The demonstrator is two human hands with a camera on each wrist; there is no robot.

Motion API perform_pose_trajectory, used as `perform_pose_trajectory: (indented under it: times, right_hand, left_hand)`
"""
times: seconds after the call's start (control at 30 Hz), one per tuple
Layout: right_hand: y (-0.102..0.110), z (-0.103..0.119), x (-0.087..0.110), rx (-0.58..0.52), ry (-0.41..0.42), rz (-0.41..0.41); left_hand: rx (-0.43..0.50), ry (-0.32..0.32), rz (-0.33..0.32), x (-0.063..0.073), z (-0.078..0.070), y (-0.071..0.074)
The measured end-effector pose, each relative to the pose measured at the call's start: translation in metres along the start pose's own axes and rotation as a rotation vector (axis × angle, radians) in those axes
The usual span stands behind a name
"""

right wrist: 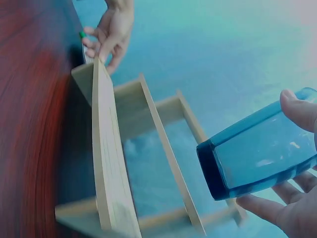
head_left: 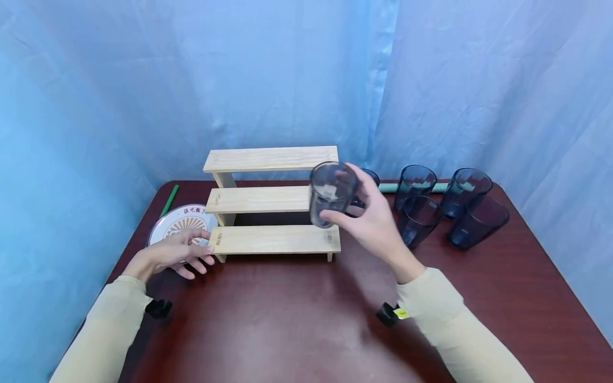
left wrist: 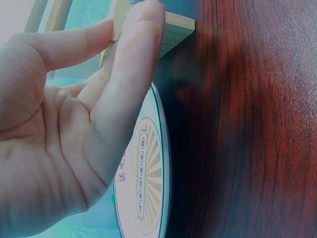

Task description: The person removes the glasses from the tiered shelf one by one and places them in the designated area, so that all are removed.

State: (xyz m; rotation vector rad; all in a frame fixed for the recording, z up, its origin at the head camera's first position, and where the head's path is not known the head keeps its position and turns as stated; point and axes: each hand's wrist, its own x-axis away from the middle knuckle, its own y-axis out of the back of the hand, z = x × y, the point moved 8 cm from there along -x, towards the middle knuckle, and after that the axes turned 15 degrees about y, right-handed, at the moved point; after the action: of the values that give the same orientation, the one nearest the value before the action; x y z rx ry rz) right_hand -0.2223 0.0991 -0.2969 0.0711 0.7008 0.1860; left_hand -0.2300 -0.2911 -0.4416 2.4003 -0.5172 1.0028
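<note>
A tinted clear drinking glass (head_left: 331, 186) is held upright by my right hand (head_left: 375, 226), with thumb and fingers around its sides. It is in the air in front of the right ends of the upper boards of a three-step wooden shelf (head_left: 275, 239). In the right wrist view the glass (right wrist: 257, 148) shows a thick base and is apart from the shelf boards. My left hand (head_left: 174, 251) pinches the left end of the lowest board between thumb and fingers. Under and behind that hand lies a round patterned plate (head_left: 189, 215), partly hidden.
Several dark glasses stand at the right, among them a front glass (head_left: 419, 221) and an outer glass (head_left: 479, 221). Another is partly hidden behind my right hand. A green stick (head_left: 170, 200) lies by the plate, and a pale green bar (head_left: 438, 188) runs along the back edge before a blue curtain (head_left: 287, 80).
</note>
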Motion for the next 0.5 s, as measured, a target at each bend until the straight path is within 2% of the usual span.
perform_pose_trajectory:
  times: [0.27,0.5]
  right_hand:
    - [0.051,-0.001,0.02,0.155,-0.007,-0.016]
    - [0.071,-0.014,0.037,0.254,-0.039,-0.005]
  left_hand:
    - [0.002,-0.004,0.002,-0.002,0.0,0.0]
    - [-0.006,-0.003,-0.002,-0.001,0.0,0.001]
